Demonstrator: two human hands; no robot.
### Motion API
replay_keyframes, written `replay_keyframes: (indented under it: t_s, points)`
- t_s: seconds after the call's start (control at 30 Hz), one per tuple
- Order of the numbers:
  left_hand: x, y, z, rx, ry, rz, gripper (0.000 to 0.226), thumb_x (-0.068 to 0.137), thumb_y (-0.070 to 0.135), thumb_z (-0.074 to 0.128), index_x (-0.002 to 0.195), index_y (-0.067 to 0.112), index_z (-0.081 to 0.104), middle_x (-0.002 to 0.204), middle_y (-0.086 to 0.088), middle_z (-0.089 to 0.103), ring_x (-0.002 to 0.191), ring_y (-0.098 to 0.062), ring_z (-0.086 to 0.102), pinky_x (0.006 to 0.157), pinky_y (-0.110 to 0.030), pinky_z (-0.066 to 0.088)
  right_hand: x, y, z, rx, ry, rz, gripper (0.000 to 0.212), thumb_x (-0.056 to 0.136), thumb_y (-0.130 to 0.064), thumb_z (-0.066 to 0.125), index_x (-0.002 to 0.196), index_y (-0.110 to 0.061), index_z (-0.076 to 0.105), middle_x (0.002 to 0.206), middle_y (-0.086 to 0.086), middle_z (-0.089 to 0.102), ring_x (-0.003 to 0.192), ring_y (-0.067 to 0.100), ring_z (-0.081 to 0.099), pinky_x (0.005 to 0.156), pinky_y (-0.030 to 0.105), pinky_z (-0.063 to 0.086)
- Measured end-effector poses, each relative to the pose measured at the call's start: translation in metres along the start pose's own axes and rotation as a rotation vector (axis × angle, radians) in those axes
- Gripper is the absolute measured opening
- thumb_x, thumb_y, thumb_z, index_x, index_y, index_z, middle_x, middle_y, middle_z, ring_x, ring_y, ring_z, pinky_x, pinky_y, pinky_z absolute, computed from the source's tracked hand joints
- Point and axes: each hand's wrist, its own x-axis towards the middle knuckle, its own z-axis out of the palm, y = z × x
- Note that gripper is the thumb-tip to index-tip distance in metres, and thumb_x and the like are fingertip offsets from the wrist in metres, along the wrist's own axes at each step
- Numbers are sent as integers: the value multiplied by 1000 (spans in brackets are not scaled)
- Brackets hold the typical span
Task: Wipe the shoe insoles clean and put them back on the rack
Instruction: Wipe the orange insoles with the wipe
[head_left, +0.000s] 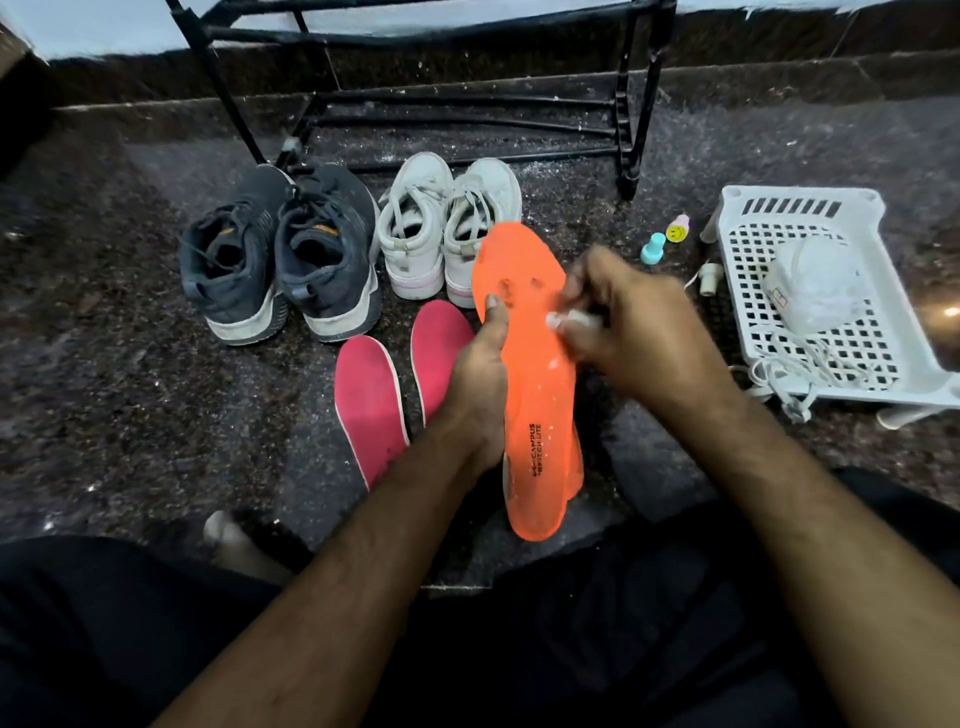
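- Against the far wall stands the black rack (467, 98), its low bars bare where visible — the place everything must end up, and stiff enough to take light insoles, though a thin sole could slip between bars if laid lengthwise.
- On the floor just before it sit the dark shoes (275, 254) and the white shoes (447, 228), side by side, openings up.
- Off to the right lies a white basket (826, 291) holding a bag (813, 283) and a cord (789, 374); two small bottles (667, 239) stand beside it.
- Nearer the person lie two pink insoles (371, 405), flat on the floor, well clear of the rack; the second is partly hidden behind the left arm.
- Held up over the floor in front of the knees is the orange insole (535, 374), printed face up, toe toward the shoes. It looks light, thin and bendy, probably foam, so it would likely buckle under hard rubbing unless backed from beneath.
- Left hand (483, 384) grips it by the left edge near mid-length, thumb pressed on top — a sound hold, since the middle props both ends.
- Right hand (628, 332) is curled round a small white wipe (569, 319), pressing it on the insole's forepart; the hand is blurred, so the wipe's material cannot be told.
- White specks dot the orange surface; wiping looks under way, not finished.
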Motion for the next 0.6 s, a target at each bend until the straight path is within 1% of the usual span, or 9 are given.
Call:
replay_keyframes:
  t_s: [0.07, 0.1, 0.17, 0.23, 0.33, 0.4, 0.5, 0.57, 0.6]
  points:
    - [0, -1, 1, 40, 33, -5, 68, 99, 62, 31, 127, 8, 62, 111, -17, 66, 94, -27, 63, 100, -44, 46, 1, 2, -3, -1, 47, 21, 27, 79, -11, 75, 93, -22, 54, 76, -6, 66, 67, 10, 62, 69, 31, 50]
    - [1, -2, 0, 29, 39, -8, 68, 99, 63, 31, 127, 9, 62, 113, -18, 65, 95, -28, 62, 99, -44, 46, -2, -1, 0, -10, 5, -2, 27, 78, -10, 73, 93, -23, 54, 76, -6, 66, 68, 12, 62, 70, 34, 51]
    - [4, -2, -3, -29, 42, -24, 71, 99, 64, 29, 130, 8, 59, 123, -23, 61, 105, -34, 60, 106, -47, 42, -13, -13, 10, -14, -121, -92, 26, 77, -8, 70, 93, -22, 56, 77, -4, 66, 69, 16, 61, 71, 38, 49]
    - [7, 0, -6, -31, 42, -16, 74, 99, 65, 28, 133, 6, 57, 134, -26, 56, 115, -36, 56, 114, -52, 36, -15, -13, 16, -22, -144, -104, 26, 78, -9, 70, 93, -24, 55, 74, -5, 64, 66, 13, 57, 70, 38, 48]
    - [7, -3, -6, 34, 61, 29, 70, 99, 64, 28, 119, 9, 65, 118, -20, 67, 105, -33, 63, 106, -50, 44, -2, 1, 7, 16, 16, 6, 26, 79, -12, 73, 91, -25, 53, 74, -6, 64, 65, 11, 56, 69, 33, 48]
    - [8, -4, -6, 47, 79, 39, 68, 101, 62, 26, 115, 9, 66, 110, -18, 71, 97, -30, 68, 100, -44, 49, -5, -1, 8, 24, -2, -12, 26, 78, -10, 72, 91, -24, 54, 76, -7, 65, 66, 11, 58, 71, 34, 50]
    - [10, -1, -10, -3, 75, 36, 71, 100, 65, 27, 122, 7, 62, 129, -21, 63, 114, -34, 63, 104, -46, 48, -18, -15, 18, 11, -126, -88, 26, 78, -10, 70, 94, -24, 55, 74, -6, 64, 68, 17, 60, 70, 40, 50]
    - [10, 1, -10, -7, 60, 50, 73, 99, 65, 25, 119, 6, 64, 120, -21, 67, 110, -34, 65, 100, -45, 49, -12, -9, 17, 7, -69, -33, 24, 79, -14, 71, 95, -24, 55, 75, -5, 64, 69, 19, 61, 69, 40, 51]
    - [12, 0, -11, -4, 54, 64, 75, 99, 65, 26, 122, 4, 63, 121, -22, 67, 112, -36, 64, 103, -48, 48, -8, -4, 14, 21, -13, 4, 24, 79, -16, 72, 94, -24, 56, 76, -6, 65, 69, 17, 61, 70, 39, 51]
